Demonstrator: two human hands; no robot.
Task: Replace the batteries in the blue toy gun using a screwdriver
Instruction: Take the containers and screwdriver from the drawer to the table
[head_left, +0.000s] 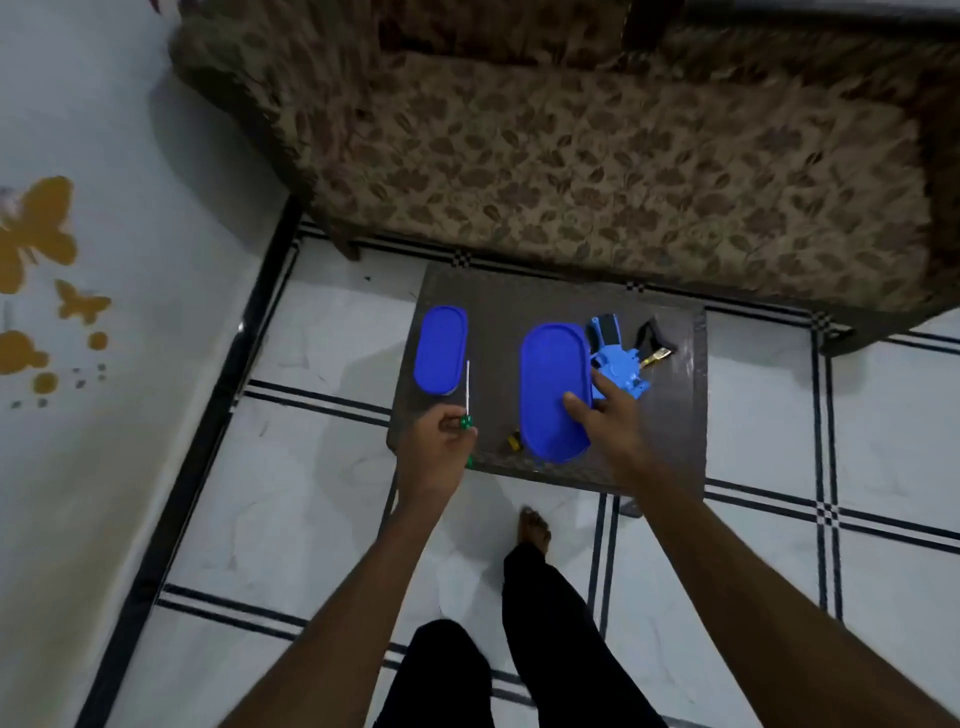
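The blue toy gun (616, 358) lies at the back right of a small dark table (670, 415), its black-and-blue grip pointing away. My left hand (435, 447) is shut on a screwdriver (467, 392) with a green handle, its thin shaft pointing away from me. My right hand (605, 421) hovers with fingers spread over the right edge of a large blue oval lid (550, 384), fingertips close to the gun. A small yellow-and-black object (514, 441), perhaps a battery, lies near the table's front edge.
A smaller blue oval lid (440, 349) lies at the table's left. A black strap with a gold-tipped piece (655, 347) rests behind the gun. A patterned sofa (597, 156) stands beyond the table. My legs and a bare foot (535, 530) are on the tiled floor.
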